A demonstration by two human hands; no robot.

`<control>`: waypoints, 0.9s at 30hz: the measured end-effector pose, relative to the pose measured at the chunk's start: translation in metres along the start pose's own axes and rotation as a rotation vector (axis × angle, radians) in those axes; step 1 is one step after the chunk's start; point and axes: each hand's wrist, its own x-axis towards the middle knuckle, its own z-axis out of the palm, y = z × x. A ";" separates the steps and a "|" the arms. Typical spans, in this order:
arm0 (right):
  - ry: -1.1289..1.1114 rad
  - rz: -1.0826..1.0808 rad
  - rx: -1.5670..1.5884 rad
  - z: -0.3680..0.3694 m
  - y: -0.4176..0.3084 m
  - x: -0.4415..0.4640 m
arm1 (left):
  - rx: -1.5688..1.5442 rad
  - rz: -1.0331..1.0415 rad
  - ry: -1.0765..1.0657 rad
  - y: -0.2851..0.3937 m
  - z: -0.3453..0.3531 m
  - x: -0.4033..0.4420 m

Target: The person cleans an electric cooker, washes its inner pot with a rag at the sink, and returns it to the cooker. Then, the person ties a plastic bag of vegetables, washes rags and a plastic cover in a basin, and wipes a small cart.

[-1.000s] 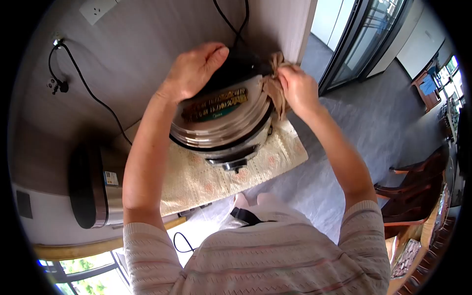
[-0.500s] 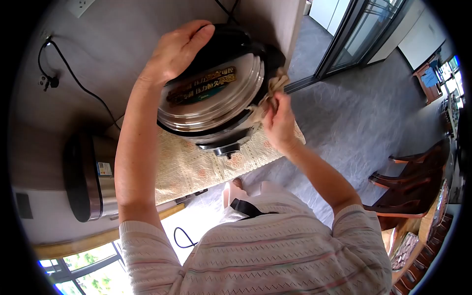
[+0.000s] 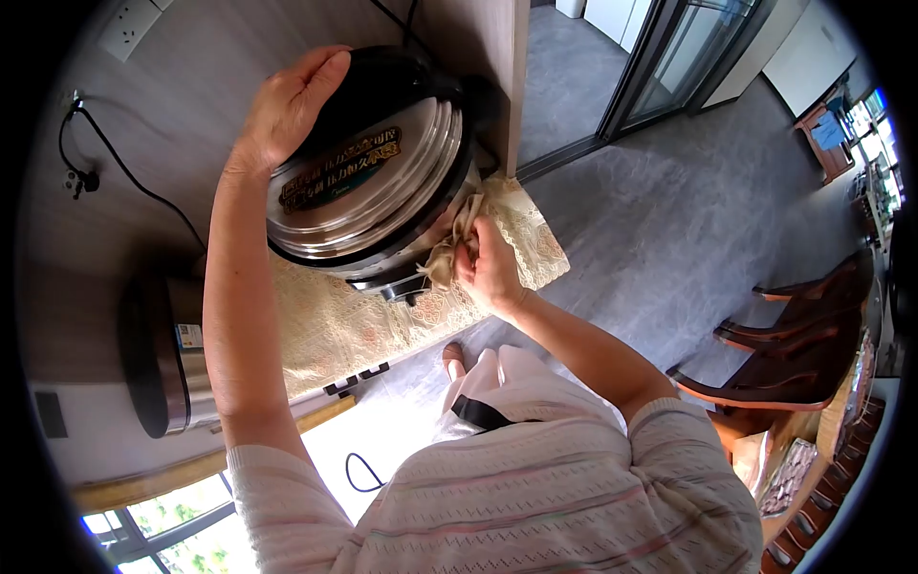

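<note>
A round silver and black cooker [image 3: 382, 206] with a labelled lid leans on a patterned cloth [image 3: 335, 335] beside the wall. My left hand [image 3: 287, 110] is closed on the black part at the lid's upper left edge. A crumpled beige rag [image 3: 451, 251] is pinched in my right hand [image 3: 491, 268] and touches the cooker's lower right side. A black knob-like part [image 3: 402, 288] sticks out at the cooker's front, just left of the rag.
A dark and silver appliance [image 3: 182, 364] stands at the left, near a black plug and cord [image 3: 134, 172] on the wall. Wooden chairs [image 3: 803, 344] are at the right, and a glass door [image 3: 669, 72] is at the upper right.
My right hand with the rag has moved down and left, from the cooker's upper right round to its lower right side. In the view, the cooker and my left hand have shifted left.
</note>
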 end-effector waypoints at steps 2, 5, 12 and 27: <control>0.209 -0.101 -0.257 0.000 0.020 0.008 | -0.036 -0.004 0.001 -0.002 0.000 0.000; -0.028 0.269 -0.237 -0.018 0.040 0.048 | -0.067 -0.008 -0.001 -0.002 0.001 0.001; 0.085 -0.013 -0.666 -0.007 0.044 0.028 | 0.086 0.011 -0.005 0.010 -0.005 0.001; -0.316 0.302 -0.180 0.040 0.014 -0.107 | -0.002 0.167 -0.063 -0.014 0.007 -0.011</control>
